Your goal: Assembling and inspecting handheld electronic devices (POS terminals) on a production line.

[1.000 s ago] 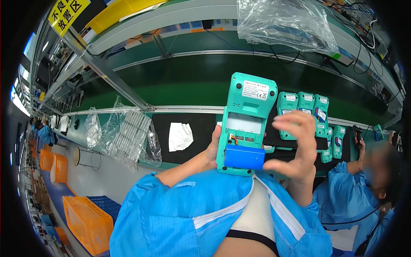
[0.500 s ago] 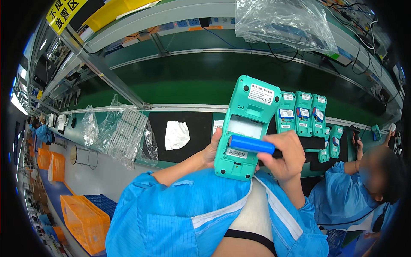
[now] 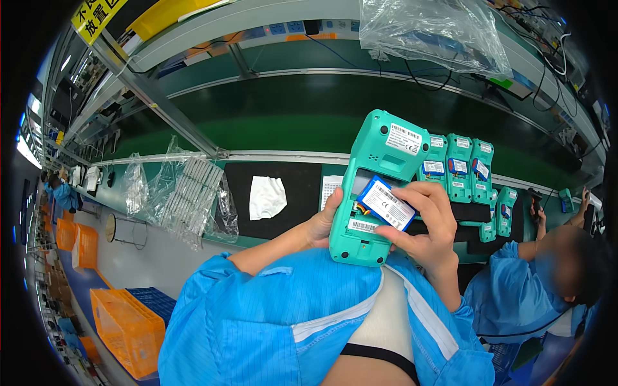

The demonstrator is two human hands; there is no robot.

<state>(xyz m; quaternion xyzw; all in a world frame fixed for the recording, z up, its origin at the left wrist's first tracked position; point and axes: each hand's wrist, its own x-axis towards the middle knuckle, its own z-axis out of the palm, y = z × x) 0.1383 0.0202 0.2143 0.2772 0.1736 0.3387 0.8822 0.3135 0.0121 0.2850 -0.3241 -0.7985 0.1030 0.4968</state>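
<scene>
My left hand (image 3: 322, 222) is closed around the left edge of a teal handheld device (image 3: 360, 241), its back turned up and its battery bay uncovered. Between the thumb and fingers of my right hand (image 3: 428, 228) is a blue battery pack (image 3: 386, 202) with a white label. The pack lies tilted across the bay, overlapping the opening. Thin coloured wires show at its lower left corner. Whether the pack touches the bay floor I cannot tell.
Several similar teal devices (image 3: 458, 167) with blue packs lie on the bench at right. A white cloth (image 3: 267, 197) rests on a black mat (image 3: 241, 177); bagged metallic strips (image 3: 191, 193) lie further left. A co-worker in a blue smock (image 3: 515, 289) sits at right.
My right hand has turned the battery pack from edge-on to label side up and brought it over the bay. The device has shifted slightly right, still in my left hand.
</scene>
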